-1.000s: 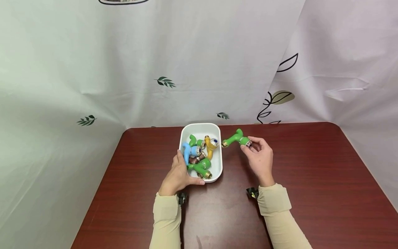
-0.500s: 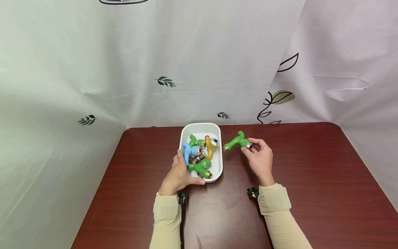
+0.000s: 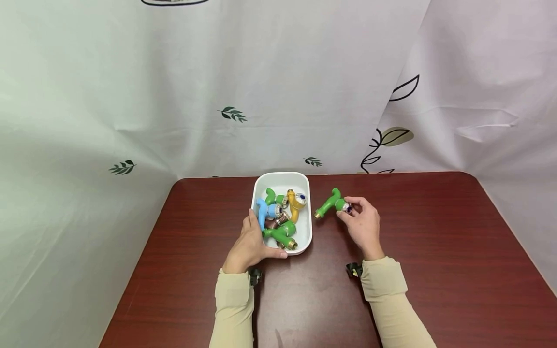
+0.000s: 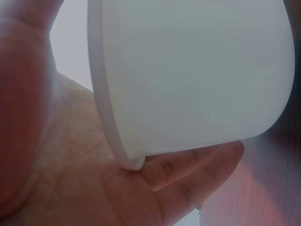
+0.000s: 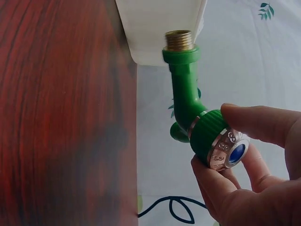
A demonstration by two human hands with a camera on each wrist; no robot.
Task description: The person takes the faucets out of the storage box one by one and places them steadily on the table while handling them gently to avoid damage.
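My right hand point(image 3: 362, 226) pinches a green tap point(image 3: 329, 205) by its ribbed, silver-capped knob, in the air just right of the white plastic tub. In the right wrist view the tap's brass threaded end point(image 5: 180, 40) points up toward the tub, and its blue button faces the camera. My left hand point(image 3: 248, 244) holds the tub point(image 4: 197, 75) at its near left corner, fingers along the left wall and thumb at the front rim. Inside lie a blue tap point(image 3: 262, 212), a yellow tap point(image 3: 294, 212), two green taps point(image 3: 280, 235) and a partly hidden brown one point(image 3: 278, 220).
The tub stands on a dark red wooden table point(image 3: 313, 299), toward its far edge. A whitish curtain point(image 3: 278, 96) with leaf prints hangs behind the table and at both sides. Black wrist mounts point(image 3: 354, 269) show at the cuffs.
My right hand has lowered the green tap slightly toward me and turned it, so its brass end points more downward. The left hand and the tub have stayed in place.
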